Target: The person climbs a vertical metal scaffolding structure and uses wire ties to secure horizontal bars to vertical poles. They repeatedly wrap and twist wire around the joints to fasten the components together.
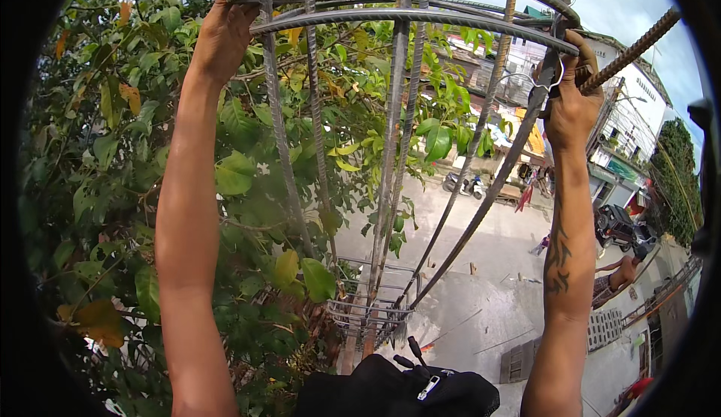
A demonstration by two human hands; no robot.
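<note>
Several upright ribbed rebars [396, 94] rise from a lower cage of steel ties [368, 312]. Near the top, curved steel stirrups [420, 16] cross them. My left hand [224, 37] reaches up and is closed around the stirrups' left end. At the right corner my right hand [574, 109] is raised, its fingers curled round the stirrup end beside an upright bar. A loop of thin tie wire [557, 80] sits by those fingers. A rusty rebar [635, 47] slants up to the right from behind this hand; whether I grip it too is hidden.
Leafy branches [98, 191] crowd the left side and reach among the bars. Far below lies a concrete street [466, 259] with motorcycles [466, 185] and a dark vehicle [617, 225]. A person [617, 280] stands below right, near pale hollow blocks [598, 328].
</note>
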